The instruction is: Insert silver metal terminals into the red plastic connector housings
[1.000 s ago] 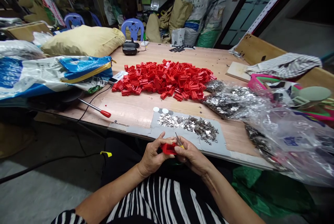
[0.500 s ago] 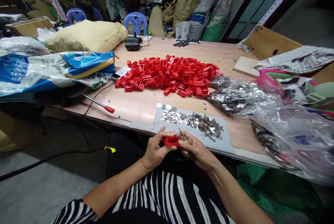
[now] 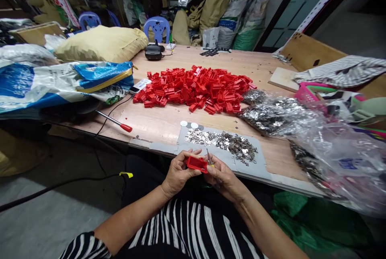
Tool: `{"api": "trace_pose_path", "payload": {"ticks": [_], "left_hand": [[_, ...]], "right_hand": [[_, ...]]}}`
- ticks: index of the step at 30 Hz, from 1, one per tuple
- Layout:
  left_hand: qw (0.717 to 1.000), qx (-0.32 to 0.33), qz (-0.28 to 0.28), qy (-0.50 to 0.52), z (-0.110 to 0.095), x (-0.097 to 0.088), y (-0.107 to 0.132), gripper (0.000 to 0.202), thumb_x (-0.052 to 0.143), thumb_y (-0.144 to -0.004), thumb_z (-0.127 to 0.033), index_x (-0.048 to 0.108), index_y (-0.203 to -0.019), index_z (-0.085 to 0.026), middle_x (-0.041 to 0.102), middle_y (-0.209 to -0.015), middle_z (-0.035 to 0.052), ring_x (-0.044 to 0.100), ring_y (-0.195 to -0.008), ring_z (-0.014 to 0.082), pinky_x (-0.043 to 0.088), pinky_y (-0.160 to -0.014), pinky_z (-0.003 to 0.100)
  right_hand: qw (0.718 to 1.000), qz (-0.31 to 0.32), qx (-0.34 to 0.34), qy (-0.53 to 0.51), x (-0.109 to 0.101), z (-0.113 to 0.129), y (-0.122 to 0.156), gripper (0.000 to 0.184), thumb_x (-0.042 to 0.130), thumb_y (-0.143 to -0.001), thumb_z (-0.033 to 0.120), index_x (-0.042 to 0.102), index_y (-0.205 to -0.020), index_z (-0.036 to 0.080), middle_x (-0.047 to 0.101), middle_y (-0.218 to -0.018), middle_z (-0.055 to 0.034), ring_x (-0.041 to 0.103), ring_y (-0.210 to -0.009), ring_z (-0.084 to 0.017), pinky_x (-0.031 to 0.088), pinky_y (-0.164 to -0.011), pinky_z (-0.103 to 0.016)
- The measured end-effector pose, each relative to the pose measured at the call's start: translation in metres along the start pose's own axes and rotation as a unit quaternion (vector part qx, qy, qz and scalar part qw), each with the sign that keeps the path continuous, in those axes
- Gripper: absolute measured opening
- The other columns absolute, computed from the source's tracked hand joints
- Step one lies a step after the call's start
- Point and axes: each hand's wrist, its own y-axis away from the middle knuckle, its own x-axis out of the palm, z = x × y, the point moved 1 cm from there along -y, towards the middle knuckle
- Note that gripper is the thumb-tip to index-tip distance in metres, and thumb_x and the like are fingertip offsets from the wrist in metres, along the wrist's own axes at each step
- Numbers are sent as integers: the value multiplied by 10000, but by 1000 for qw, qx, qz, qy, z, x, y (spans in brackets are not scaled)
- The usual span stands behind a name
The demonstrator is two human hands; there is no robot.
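My left hand (image 3: 177,172) is closed on the left end of a small red plastic box (image 3: 196,164), held just over the table's front edge with its hollow side facing me. My right hand (image 3: 222,176) is at the box's right end, fingers pinched around a thin pointed metal tool with a yellow handle (image 3: 209,157). The tool's tip points up and away from me. Beyond the hands, a grey mat (image 3: 221,164) bears a heap of shiny flat metal pieces (image 3: 199,136) and a darker heap of small metal parts (image 3: 237,146).
A large pile of red plastic boxes (image 3: 196,86) covers the table's middle. Clear bags of metal parts (image 3: 271,114) lie to the right. A red-handled lever (image 3: 126,127) sticks out at the left, near a blue-and-white sack (image 3: 60,82). A black cable (image 3: 60,186) hangs at lower left.
The red box has turned in my fingers, and its hollow now shows more fully. My left hand has shifted slightly left. The tool stays in my right hand.
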Motion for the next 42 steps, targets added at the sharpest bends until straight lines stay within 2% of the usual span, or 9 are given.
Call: {"api": "trace_pose_path", "payload": {"ticks": [4,8,10,15,20,27,33,37,42], "left_hand": [[998,-31,-18,58,3,0,0,317,782,-694,-324,622,-923,-174,708,-1102,119,500,-1274,276,355,-1095,472],[993,-62,-83,53,9,-1,0,306,772,-697,-279,598,-922,-165,706,-1103,102,643,-1080,235,471,-989,401],[991,-67,-109,34,10,-2,-2,313,768,-696,-265,596,-935,-159,707,-1090,93,675,-987,206,507,-931,360],[990,-49,-134,-18,11,-6,-6,295,760,-701,-254,617,-940,-157,718,-983,61,676,-885,171,526,-862,306],[990,-42,-125,-47,14,-9,-6,288,749,-714,-254,621,-955,-161,708,-961,53,664,-885,170,518,-863,310],[989,-51,-134,-33,11,-8,-7,285,751,-708,-249,619,-944,-159,706,-942,47,664,-865,163,519,-846,297],[984,-84,-146,52,6,-10,-13,313,759,-700,-244,609,-960,-156,696,-909,30,654,-834,132,512,-826,266],[975,-121,-137,128,4,-8,-14,335,747,-718,-268,607,-1006,-169,664,-897,20,633,-810,132,532,-796,301],[962,-148,-112,200,-1,-2,-15,482,737,-734,-268,580,-1188,-220,614,-971,31,606,-844,141,541,-776,320]], "right_hand": [[999,8,1,44,3,5,-2,408,708,-755,489,444,-923,226,426,-569,77,284,-454,-55,140,-428,-193],[970,-22,-22,240,-7,23,-12,334,611,-821,510,514,-930,210,507,-630,43,384,-490,-85,257,-462,-210],[911,-89,-89,392,-17,36,-21,257,580,-841,459,562,-866,204,574,-707,12,465,-567,-117,344,-532,-243],[678,-202,-121,696,-30,55,-47,140,516,-879,282,637,-912,220,684,-873,-51,605,-782,-211,393,-674,-299],[600,-178,-101,774,-25,55,-65,182,521,-893,232,626,-1039,206,670,-1054,-94,623,-893,-234,405,-727,-310],[616,-166,-88,765,-28,61,-69,84,528,-878,240,598,-862,197,659,-911,-78,606,-839,-222,387,-712,-300],[720,-170,-157,654,-33,62,-54,70,487,-865,226,547,-894,204,650,-809,-36,580,-736,-191,393,-665,-287],[802,-109,-194,554,-20,58,-37,93,513,-882,275,568,-915,208,657,-861,-26,588,-774,-171,426,-701,-271],[843,-74,-198,494,-5,48,-26,106,535,-894,292,592,-889,203,635,-791,-6,555,-662,-139,419,-633,-252]]}}
